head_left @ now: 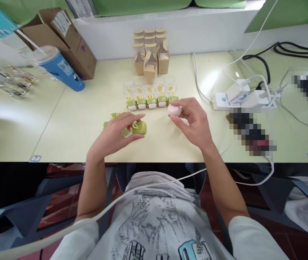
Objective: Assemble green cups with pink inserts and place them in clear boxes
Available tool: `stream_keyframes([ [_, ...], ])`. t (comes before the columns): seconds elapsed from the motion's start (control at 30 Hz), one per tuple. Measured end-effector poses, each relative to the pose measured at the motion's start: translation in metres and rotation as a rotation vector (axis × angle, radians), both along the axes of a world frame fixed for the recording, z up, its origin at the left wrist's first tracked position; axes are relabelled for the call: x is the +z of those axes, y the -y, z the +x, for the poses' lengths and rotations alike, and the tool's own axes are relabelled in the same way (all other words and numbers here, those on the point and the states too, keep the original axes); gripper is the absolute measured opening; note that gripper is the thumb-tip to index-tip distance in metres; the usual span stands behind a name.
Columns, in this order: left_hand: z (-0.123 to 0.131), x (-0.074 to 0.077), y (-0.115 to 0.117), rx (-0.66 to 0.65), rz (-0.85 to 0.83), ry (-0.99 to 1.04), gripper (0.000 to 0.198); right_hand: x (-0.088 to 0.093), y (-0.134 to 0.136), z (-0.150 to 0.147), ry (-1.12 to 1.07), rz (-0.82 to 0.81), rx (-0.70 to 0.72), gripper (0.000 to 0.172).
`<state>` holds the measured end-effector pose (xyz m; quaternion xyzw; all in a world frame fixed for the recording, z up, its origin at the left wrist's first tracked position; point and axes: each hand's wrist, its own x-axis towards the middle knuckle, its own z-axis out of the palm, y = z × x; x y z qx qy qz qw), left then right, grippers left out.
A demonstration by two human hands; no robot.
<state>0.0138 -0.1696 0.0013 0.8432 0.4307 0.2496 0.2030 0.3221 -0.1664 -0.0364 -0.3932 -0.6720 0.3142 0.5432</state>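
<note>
My left hand (pixel 116 131) has its thumb and fingers around a small glossy green case (pixel 139 128) with a pale curved mark on top. Under and behind that hand, more green pieces (pixel 114 115) lie partly hidden. My right hand (pixel 193 121) pinches a small, smooth, pale pink rounded piece (pixel 174 109) between thumb and fingers. Below its palm a whitish piece (pixel 185 121) shows, mostly covered. Just beyond both hands runs a row of green cases with pale pink lower parts (pixel 152 103). Behind them sit clear containers with yellow marks (pixel 149 87).
Small open cardboard boxes (pixel 150 66) stand at the back. To the left are a blue cup with straw (pixel 62 68) and a larger carton (pixel 80 54). A white power strip (pixel 221 102) with cables lies right, near blurred objects (pixel 251 131). A white cable (pixel 132 190) crosses my lap.
</note>
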Motion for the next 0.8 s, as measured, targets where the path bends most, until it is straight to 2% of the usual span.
stream_keyframes([
  [0.07,0.010,-0.002,0.000,0.022,-0.019,0.248,0.064,0.007,0.006,-0.003,-0.127,-0.083,0.101,0.048],
  [0.13,0.021,-0.008,0.000,0.003,-0.061,0.447,0.058,0.015,0.013,-0.008,-0.180,-0.141,0.177,0.050],
  [0.27,0.039,-0.023,-0.001,-0.069,-0.065,0.664,0.051,0.022,0.029,-0.014,-0.146,-0.107,0.236,0.048],
  [0.37,0.046,-0.026,0.001,-0.101,0.011,0.652,0.050,0.023,0.035,-0.013,-0.041,-0.023,0.212,0.045],
  [0.57,0.052,-0.021,0.007,-0.114,0.224,0.539,0.050,0.026,0.033,-0.008,0.118,0.090,0.114,0.036],
  [0.8,0.055,-0.023,0.009,-0.124,0.348,0.459,0.050,0.024,0.036,-0.011,0.129,0.038,0.078,0.035],
])
